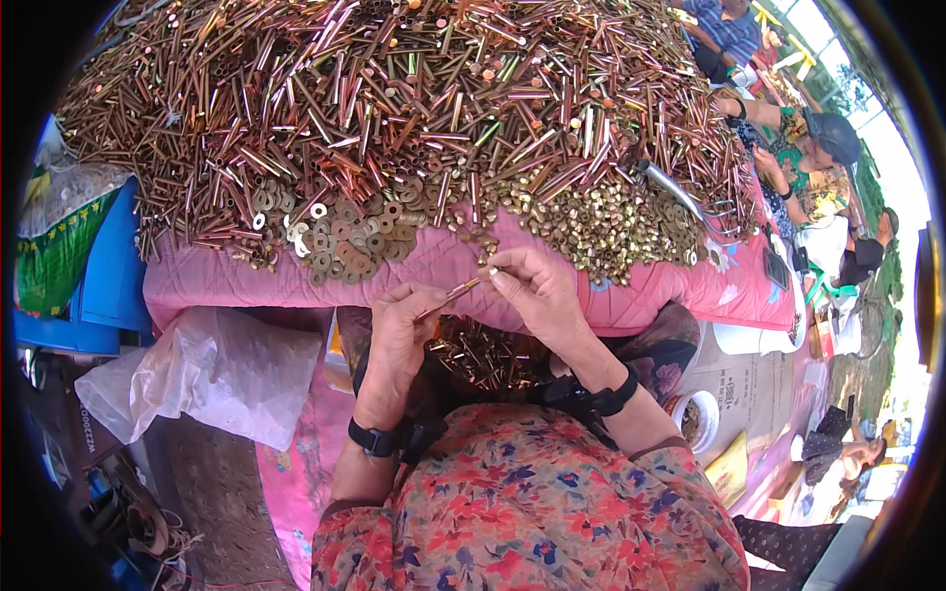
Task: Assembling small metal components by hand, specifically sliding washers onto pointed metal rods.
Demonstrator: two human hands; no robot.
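My left hand [402,317] is closed around a thin copper-coloured metal tube [461,290], which slants up to the right over the table's near edge. At the tube's far end, the thumb and forefinger of my right hand [537,294] are pinched together; whatever small piece they hold is too hidden to name. Just beyond my hands lie flat round washers [350,236] on the left and small gold-coloured nuts [581,222] on the right. Behind them spreads a large heap of similar metal tubes [394,108]. More metal pieces [483,357] sit in my lap, below the hands.
A pink quilted cloth [236,281] covers the table. A metal hand rake [675,192] rests at the heap's right, near a dark phone [776,268]. Clear plastic sheeting [212,369] hangs at left beside a blue bin [108,266]. Other people [823,163] sit along the right.
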